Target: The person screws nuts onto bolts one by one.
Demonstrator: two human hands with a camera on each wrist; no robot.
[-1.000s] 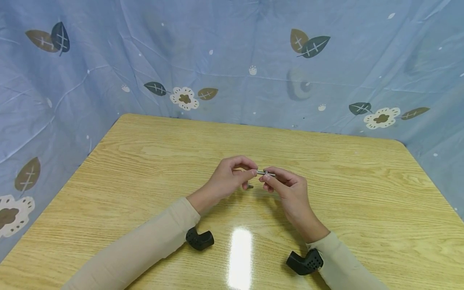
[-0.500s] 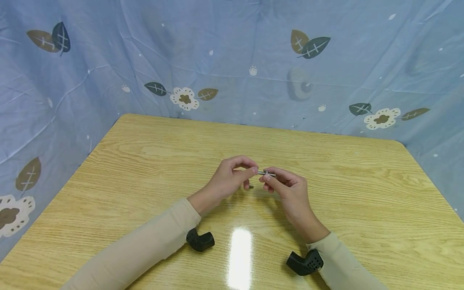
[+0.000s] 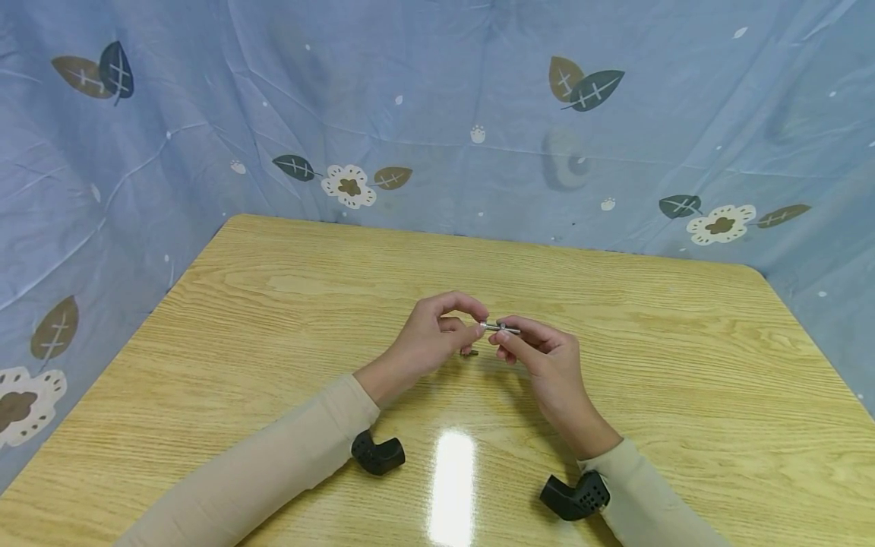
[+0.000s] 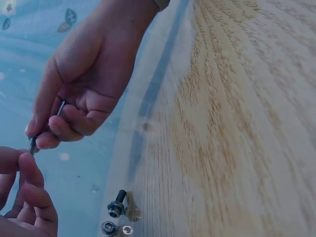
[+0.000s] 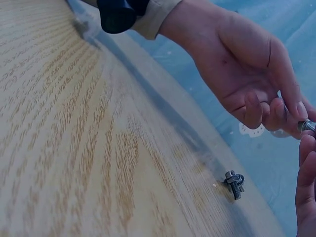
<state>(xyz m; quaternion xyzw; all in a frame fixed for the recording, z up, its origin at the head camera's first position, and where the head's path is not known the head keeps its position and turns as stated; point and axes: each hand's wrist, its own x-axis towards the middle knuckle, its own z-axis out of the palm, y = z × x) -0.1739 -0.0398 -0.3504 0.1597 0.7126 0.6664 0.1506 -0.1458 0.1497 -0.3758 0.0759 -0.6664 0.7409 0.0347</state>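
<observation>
A slim silver bolt (image 3: 492, 327) lies between my two hands above the middle of the table. My left hand (image 3: 437, 334) pinches its left end between thumb and forefinger. With thumb and fingertips, my right hand (image 3: 547, 353) grips the bolt farther right, at a small nut-like ring (image 3: 502, 327). The bolt's tip pokes out past the right fingers. The right wrist view shows threads (image 5: 307, 126) at the left fingertips, partly covered. Below the hands, small bolts with rings on them (image 4: 117, 205) rest on the table; in the head view the left fingers partly hide them.
The wooden table (image 3: 307, 319) stretches around the hands. A blue patterned cloth (image 3: 437, 114) hangs behind it and at the sides. Black wrist cameras (image 3: 379, 453) jut from both sleeves near the tabletop.
The left thumb and fingers have shifted slightly on the bolt, so more of its left end shows. More of the small bolts below is visible. The right hand has stayed nearly still.
</observation>
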